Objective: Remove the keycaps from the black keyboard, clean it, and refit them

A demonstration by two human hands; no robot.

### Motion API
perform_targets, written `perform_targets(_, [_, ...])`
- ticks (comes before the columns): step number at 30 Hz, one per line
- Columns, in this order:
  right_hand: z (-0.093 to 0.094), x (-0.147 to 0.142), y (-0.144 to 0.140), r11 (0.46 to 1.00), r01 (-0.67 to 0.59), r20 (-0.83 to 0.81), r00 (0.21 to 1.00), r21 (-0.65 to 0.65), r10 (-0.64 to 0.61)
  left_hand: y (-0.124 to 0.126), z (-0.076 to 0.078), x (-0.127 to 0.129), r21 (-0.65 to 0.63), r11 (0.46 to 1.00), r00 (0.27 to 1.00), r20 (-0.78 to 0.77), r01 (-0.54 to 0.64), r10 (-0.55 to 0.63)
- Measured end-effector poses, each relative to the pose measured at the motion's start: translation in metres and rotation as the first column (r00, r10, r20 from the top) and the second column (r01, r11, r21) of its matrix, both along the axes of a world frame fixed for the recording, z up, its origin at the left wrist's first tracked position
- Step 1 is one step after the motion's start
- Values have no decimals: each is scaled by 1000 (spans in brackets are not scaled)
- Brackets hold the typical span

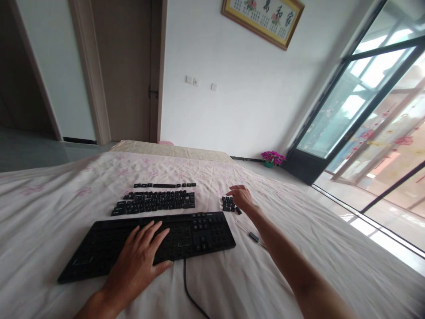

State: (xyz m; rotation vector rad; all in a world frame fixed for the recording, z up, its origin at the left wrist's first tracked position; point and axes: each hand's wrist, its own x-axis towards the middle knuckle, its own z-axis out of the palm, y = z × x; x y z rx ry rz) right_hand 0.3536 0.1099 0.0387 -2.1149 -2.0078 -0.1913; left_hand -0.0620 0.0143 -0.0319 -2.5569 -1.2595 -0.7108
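The left hand (139,252) lies flat and open on the black keyboard (199,235), fingers spread over its middle part, holding nothing. The keyboard rests on the bed sheet (49,212) near the front edge of the bed, and its cable (189,288) runs toward the person. Beyond it, loose keycaps (154,201) lie in rows. The right hand (241,197) reaches to a small group of keycaps (228,204) just beside the keyboard's far right corner; fingers are bent over them, but whether they pinch one I cannot tell.
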Motion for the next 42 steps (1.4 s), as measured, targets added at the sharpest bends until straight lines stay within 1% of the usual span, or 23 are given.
perform_targets(5, [-5,-5,9,999,-1,57,998,-53,4,-1,2,1,0,1000,1000,-7,-9,9])
perform_targets(10, [-8,-9,13,994,12,92,996,-105,-2,0,0,-1,-2,1000,1000,-14,-3,3])
perform_targets(16, [-5,-13,25,989,19,129,992,-147,0,2,-1,-1,7,1000,1000,-10,14,-14])
perform_targets(23, [-3,-13,43,984,15,161,987,-175,13,0,2,0,-3,1000,1000,7,15,-15])
perform_targets(28, [-3,-10,54,979,35,162,987,-201,-2,-1,4,0,-12,1000,1000,17,18,-18])
perform_targets(35, [1,-11,55,970,34,156,988,-243,5,-3,9,2,-12,1000,1000,14,12,-12])
perform_targets(42, [5,-14,58,958,16,157,987,-286,30,-2,8,1,-25,1000,1000,-15,0,0])
